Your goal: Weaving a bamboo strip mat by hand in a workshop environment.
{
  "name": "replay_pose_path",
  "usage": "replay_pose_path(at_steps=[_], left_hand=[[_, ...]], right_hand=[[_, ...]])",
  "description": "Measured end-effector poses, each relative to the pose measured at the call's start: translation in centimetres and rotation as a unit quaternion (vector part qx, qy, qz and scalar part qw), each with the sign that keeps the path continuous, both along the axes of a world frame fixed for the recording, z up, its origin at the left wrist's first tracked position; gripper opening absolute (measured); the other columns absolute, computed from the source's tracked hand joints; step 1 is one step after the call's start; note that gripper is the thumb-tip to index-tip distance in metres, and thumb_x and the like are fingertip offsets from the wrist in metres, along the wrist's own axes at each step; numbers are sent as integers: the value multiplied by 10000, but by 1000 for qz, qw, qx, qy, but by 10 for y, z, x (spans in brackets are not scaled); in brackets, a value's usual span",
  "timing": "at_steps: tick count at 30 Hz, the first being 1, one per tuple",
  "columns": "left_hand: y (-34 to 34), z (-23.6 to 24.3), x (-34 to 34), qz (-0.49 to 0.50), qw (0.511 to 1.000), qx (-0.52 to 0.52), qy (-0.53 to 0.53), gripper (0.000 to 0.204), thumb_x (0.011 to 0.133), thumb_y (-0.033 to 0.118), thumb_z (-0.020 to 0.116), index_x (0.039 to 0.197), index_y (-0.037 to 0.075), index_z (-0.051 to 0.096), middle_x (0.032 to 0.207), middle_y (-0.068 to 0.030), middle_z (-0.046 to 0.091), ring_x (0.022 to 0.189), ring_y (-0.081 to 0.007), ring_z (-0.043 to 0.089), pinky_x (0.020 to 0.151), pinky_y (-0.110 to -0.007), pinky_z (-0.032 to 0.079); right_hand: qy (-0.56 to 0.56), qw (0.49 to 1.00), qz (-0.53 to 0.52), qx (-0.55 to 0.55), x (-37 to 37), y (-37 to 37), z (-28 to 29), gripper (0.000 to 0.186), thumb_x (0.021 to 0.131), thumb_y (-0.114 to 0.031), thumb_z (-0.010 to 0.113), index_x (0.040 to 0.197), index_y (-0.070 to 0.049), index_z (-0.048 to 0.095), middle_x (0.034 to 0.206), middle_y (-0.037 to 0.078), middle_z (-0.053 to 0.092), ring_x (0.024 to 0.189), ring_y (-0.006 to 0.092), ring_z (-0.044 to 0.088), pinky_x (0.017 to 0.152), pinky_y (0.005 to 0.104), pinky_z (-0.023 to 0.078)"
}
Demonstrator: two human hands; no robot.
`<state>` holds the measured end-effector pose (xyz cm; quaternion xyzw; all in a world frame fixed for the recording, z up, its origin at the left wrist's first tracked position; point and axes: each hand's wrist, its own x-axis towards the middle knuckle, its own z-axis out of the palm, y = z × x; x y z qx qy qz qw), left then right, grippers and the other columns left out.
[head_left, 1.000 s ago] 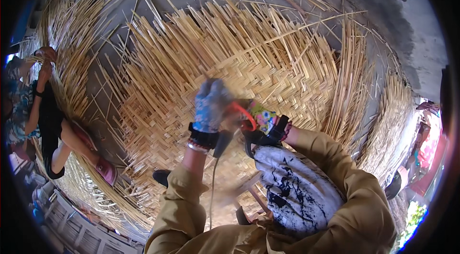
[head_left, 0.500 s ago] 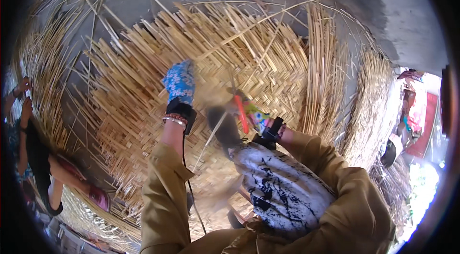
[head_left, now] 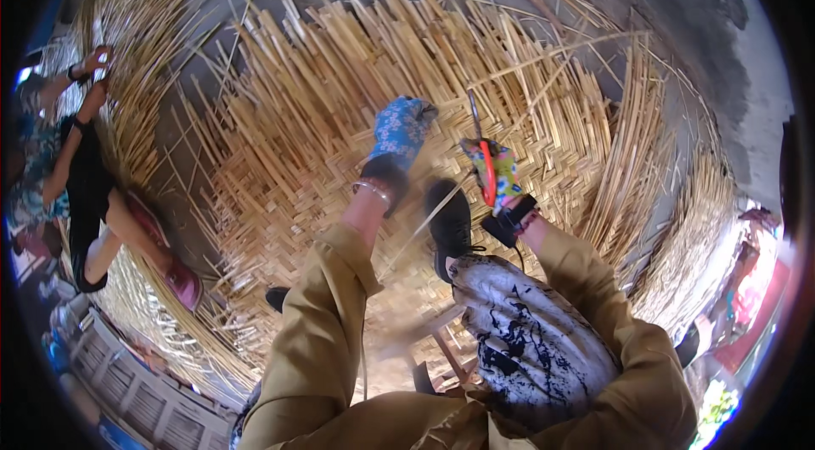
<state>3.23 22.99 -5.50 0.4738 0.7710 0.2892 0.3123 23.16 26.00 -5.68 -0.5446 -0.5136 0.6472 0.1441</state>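
A woven mat of pale split strips (head_left: 306, 153) spreads beneath me, long loose ends fanning across its far side. My left hand (head_left: 401, 127), in a blue floral glove, rests on the weave near those ends with fingers curled; what they grip is hidden. My right hand (head_left: 497, 174), in a multicoloured floral glove, grips an orange-handled metal tool (head_left: 485, 170), its narrow blade pointing forward just right of my left hand. A black shoe (head_left: 450, 216) stands on the mat between my forearms, below a white, dark-streaked trouser leg (head_left: 535, 340).
At left a co-worker (head_left: 85, 229) handles a sheaf of strips (head_left: 136, 68) with both hands, a pink shoe (head_left: 182, 284) near my mat. Bundles (head_left: 688, 229) lie at right beside a concrete edge (head_left: 734, 76). A slatted pale wooden item (head_left: 127, 374) is at lower left.
My view has swung about. My left hand has moved right across the weave, closer to the tool's blade. My right hand still holds the tool, now slightly farther forward.
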Motion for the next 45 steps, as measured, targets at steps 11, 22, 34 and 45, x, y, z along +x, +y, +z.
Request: replay_pose_path(at_steps=[11,22,34,45], left_hand=[[-61,-4,-55,-38,970,-143,192,239,710,281,622,904,144,656,863,-106,609,832,-296,577,724,-403,463],[-54,5,-51,234,959,-151,55,240,756,326,579,848,121,662,839,-99,635,800,-283,601,721,-380,477],[-56,-11,-54,318,943,-75,-66,172,717,148,684,833,23,669,732,-61,662,659,-137,608,639,-267,469],[-59,-9,-52,350,931,-33,-94,174,739,127,667,870,13,652,752,-57,657,674,-111,595,636,-247,468]], right_hand=[[-181,846,450,222,-8,23,30,310,786,-249,555,1047,-82,569,885,125,616,798,262,589,691,334,472],[-4,936,290,200,-158,71,-57,234,694,-206,650,898,-92,651,776,113,645,739,269,612,689,343,486],[-304,671,546,400,-187,79,-32,263,772,-180,513,995,-50,562,982,143,592,805,231,590,628,354,485],[-195,663,566,450,-171,62,-70,415,741,-365,539,958,-16,596,759,186,578,689,368,557,624,412,452]])
